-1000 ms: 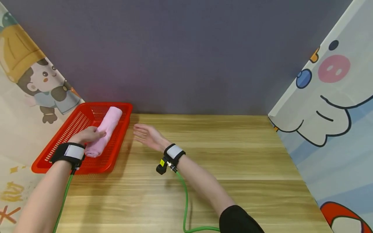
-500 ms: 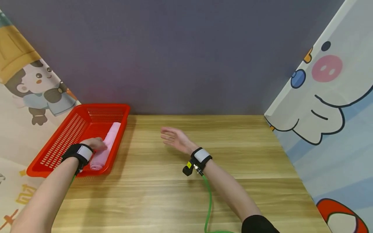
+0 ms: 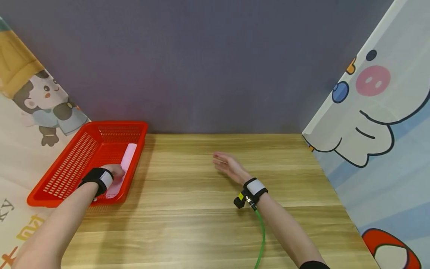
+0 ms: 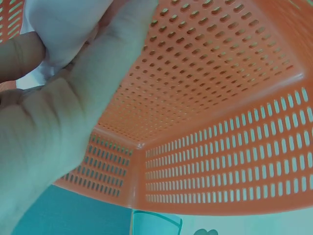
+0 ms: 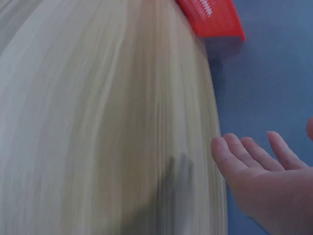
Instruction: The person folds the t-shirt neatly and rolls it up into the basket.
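A rolled pink towel (image 3: 129,155) lies lengthwise along the right side of the red plastic basket (image 3: 112,147). My left hand (image 3: 115,170) reaches down into the basket and grips the roll near its middle. In the left wrist view, the thumb and fingers of the left hand (image 4: 58,112) are curled round the towel (image 4: 66,27), which looks whitish there. My right hand (image 3: 231,168) is held above the table, well to the basket's right, holding nothing. Its fingers are extended in the right wrist view, where the hand (image 5: 274,191) shows palm and fingertips.
The wooden table (image 3: 188,224) meets a dark grey wall (image 3: 215,67) at the back. Printed cartoon sheets flank it, one at the left (image 3: 20,123) beside the basket and one at the right (image 3: 379,142). A green cable (image 3: 261,239) trails from the right wristband.
The towel has gone down into the basket and lies lower, with my left hand still on it. My right hand has moved away to the right across the table.
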The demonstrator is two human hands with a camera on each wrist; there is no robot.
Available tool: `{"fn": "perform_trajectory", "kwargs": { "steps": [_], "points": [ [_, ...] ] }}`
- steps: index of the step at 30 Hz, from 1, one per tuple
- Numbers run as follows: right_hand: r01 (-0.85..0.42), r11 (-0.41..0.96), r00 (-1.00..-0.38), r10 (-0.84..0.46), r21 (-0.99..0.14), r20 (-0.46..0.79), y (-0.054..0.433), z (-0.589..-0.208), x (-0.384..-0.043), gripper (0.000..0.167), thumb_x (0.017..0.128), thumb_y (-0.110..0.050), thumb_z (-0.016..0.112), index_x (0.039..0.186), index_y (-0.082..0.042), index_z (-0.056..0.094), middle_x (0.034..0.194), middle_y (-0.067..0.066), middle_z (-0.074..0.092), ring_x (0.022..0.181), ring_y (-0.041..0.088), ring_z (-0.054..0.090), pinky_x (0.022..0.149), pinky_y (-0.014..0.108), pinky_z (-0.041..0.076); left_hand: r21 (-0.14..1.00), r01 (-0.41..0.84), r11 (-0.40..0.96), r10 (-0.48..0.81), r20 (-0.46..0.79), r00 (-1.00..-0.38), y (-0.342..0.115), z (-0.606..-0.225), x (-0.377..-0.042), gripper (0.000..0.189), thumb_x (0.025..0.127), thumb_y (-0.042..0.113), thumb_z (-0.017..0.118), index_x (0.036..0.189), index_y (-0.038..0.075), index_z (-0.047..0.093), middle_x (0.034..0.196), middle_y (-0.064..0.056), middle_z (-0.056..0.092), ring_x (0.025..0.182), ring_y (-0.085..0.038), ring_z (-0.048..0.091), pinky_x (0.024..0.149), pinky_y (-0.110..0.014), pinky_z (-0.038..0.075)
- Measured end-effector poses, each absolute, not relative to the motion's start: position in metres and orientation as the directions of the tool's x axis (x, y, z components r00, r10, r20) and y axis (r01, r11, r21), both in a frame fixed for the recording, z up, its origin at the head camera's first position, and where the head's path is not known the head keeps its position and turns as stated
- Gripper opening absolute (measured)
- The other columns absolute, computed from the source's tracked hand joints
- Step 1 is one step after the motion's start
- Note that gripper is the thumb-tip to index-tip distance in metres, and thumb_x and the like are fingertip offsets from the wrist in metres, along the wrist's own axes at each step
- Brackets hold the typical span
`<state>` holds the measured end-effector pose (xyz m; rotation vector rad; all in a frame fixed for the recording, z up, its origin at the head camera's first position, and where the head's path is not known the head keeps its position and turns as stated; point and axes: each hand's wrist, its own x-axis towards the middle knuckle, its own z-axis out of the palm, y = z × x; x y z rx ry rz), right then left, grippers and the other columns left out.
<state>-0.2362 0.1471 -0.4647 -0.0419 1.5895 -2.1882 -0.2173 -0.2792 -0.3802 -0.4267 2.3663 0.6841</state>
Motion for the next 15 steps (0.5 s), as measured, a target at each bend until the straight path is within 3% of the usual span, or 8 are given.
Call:
{"fn": "perform_trajectory", "kwargs": {
  "steps": [3,6,11,15],
  "points": [
    [0.297,-0.234,-0.923,-0.320,-0.926,-0.215,0.158,-0.467,-0.235,0.054,0.109,-0.016,0.034,0.156,0.006,0.022,0.165,0.026,0.019,0.153,0.041,0.023,0.126,0.050,0.023,0.392,-0.536,0.748,-0.177,-0.661,-0.729,-0.275,-0.379,-0.213,0.074,0.096,0.031,0.051,0.155,-0.002,0.021,0.146,-0.035,0.024,0.129,-0.049,0.024,0.116,-0.065,0.024],
    [0.274,-0.209,-0.934,-0.291,-0.939,-0.207,0.170,-0.472,-0.234,0.054,0.108,-0.016,0.036,0.155,0.006,0.023,0.164,0.026,0.021,0.152,0.042,0.025,0.125,0.050,0.024,0.367,-0.540,0.757,-0.199,-0.658,-0.726,-0.273,-0.379,-0.213,0.074,0.095,0.031,0.052,0.153,-0.004,0.023,0.140,-0.034,0.027,0.125,-0.048,0.027,0.113,-0.064,0.028],
    [0.202,-0.042,-0.946,-0.267,-0.979,-0.184,0.195,-0.479,-0.228,0.063,0.106,-0.033,0.045,0.156,0.002,0.028,0.164,0.026,0.021,0.151,0.043,0.027,0.124,0.051,0.025,0.338,-0.428,0.838,-0.106,-0.669,-0.736,-0.280,-0.383,-0.219,0.081,0.095,0.034,0.052,0.155,-0.005,0.014,0.141,-0.035,0.028,0.124,-0.047,0.029,0.111,-0.062,0.031],
    [0.189,0.039,-0.953,-0.236,-0.981,-0.193,0.215,-0.478,-0.226,0.060,0.108,-0.028,0.037,0.157,0.004,0.022,0.166,0.026,0.017,0.153,0.043,0.022,0.126,0.054,0.020,0.362,-0.301,0.882,0.003,-0.644,-0.765,-0.281,-0.381,-0.232,0.077,0.099,0.030,0.046,0.154,-0.011,0.010,0.148,-0.040,0.024,0.131,-0.051,0.028,0.116,-0.062,0.026]
  ]
}}
